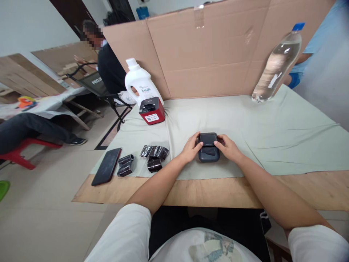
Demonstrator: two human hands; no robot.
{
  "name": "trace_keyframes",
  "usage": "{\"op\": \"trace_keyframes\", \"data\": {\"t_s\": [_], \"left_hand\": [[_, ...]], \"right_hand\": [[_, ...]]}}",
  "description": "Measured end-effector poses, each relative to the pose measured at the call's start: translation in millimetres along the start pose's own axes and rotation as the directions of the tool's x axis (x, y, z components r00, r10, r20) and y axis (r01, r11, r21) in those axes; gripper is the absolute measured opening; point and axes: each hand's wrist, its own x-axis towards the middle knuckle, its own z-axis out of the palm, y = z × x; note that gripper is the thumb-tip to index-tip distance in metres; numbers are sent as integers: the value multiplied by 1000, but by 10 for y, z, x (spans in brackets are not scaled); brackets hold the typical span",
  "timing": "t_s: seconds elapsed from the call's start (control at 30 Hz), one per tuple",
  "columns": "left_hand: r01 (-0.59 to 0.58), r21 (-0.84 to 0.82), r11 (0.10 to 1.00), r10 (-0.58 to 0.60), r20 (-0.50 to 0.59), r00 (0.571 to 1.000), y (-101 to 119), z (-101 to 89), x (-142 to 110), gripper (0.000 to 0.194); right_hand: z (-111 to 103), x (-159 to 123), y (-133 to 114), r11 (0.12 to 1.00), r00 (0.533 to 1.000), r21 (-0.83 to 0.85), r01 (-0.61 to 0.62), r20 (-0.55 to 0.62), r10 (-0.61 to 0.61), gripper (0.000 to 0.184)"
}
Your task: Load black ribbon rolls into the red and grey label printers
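A small dark box-shaped device [208, 155] with a shiny panel on its far half rests on the cloth in front of me. My left hand [192, 147] grips its left side, thumb on the near edge of the panel. On the opposite side my right hand [228, 146] holds it the same way, fingers partly hidden behind the edge. Left of my hands lie several dark rolls in shiny plastic wrap [155, 164], and a smaller pair of wrapped rolls [125, 165] is closer to the phone.
A phone [107, 166] lies at the table's left edge. Behind it stand a red-and-black box [152, 111] and a white jug [144, 82]. A clear bottle [280, 65] leans at back right, before a cardboard screen [207, 54]. Other people sit beyond the table.
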Motion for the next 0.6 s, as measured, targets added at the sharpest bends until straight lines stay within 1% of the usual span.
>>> {"op": "trace_keyframes", "data": {"t_s": [0.03, 0.1, 0.17, 0.2, 0.27, 0.4, 0.6], "left_hand": [[-15, -71, 997, 16, 13, 1000, 19, -8, -13, 68], [-5, -241, 970, 18, 51, 999, 56, -16, -32, 72], [49, -384, 922, -17, 87, 996, 86, -14, -36, 74], [73, -428, 901, -36, 95, 995, 98, -12, -34, 73], [92, -465, 880, -54, 94, 994, 116, -15, -27, 72], [87, -461, 883, -52, 88, 995, 137, -35, -18, 70], [104, -461, 881, -77, 76, 994, 112, -19, -15, 69]], "right_hand": [[10, -9, 7, 992, 1000, 120, -26, 5, 26, 43], [30, -21, 16, 944, 998, 322, -63, 35, 54, 51], [44, -20, 14, 902, 996, 422, -90, 64, 70, 55], [47, -18, 9, 891, 994, 443, -104, 73, 80, 56], [51, -11, -7, 883, 993, 455, -119, 76, 95, 56], [54, -13, -38, 893, 995, 439, -98, 57, 81, 56], [64, -16, -24, 922, 996, 378, -81, 66, 60, 55]]}}
